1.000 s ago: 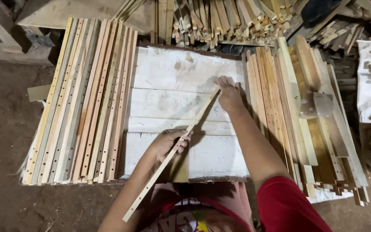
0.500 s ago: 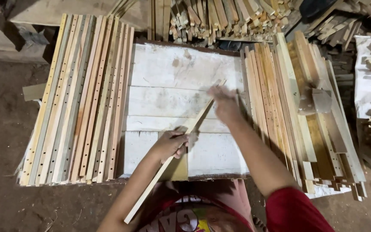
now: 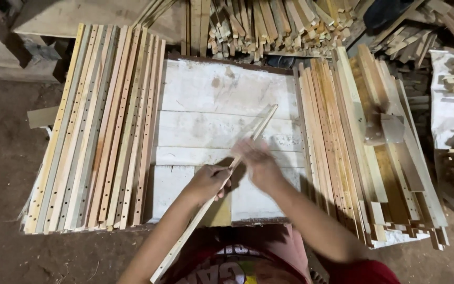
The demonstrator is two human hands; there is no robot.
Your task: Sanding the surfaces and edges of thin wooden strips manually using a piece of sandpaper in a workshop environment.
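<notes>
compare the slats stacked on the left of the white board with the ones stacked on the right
The left stack of slats lies flat in a neat row, showing lines of small holes. The right stack of slats is looser, piled in layers, some askew, with no holes visible. Both are pale wood, lying lengthwise beside the white board.

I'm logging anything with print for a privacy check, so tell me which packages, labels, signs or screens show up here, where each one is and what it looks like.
No packages, labels, signs or screens in view.
Shirt print: bottom centre, on the person's red shirt, blocky pale and yellow graphic, partly cut off.
Sack: right edge, white cloth or bag under wood scraps; no print can be made out.
</notes>
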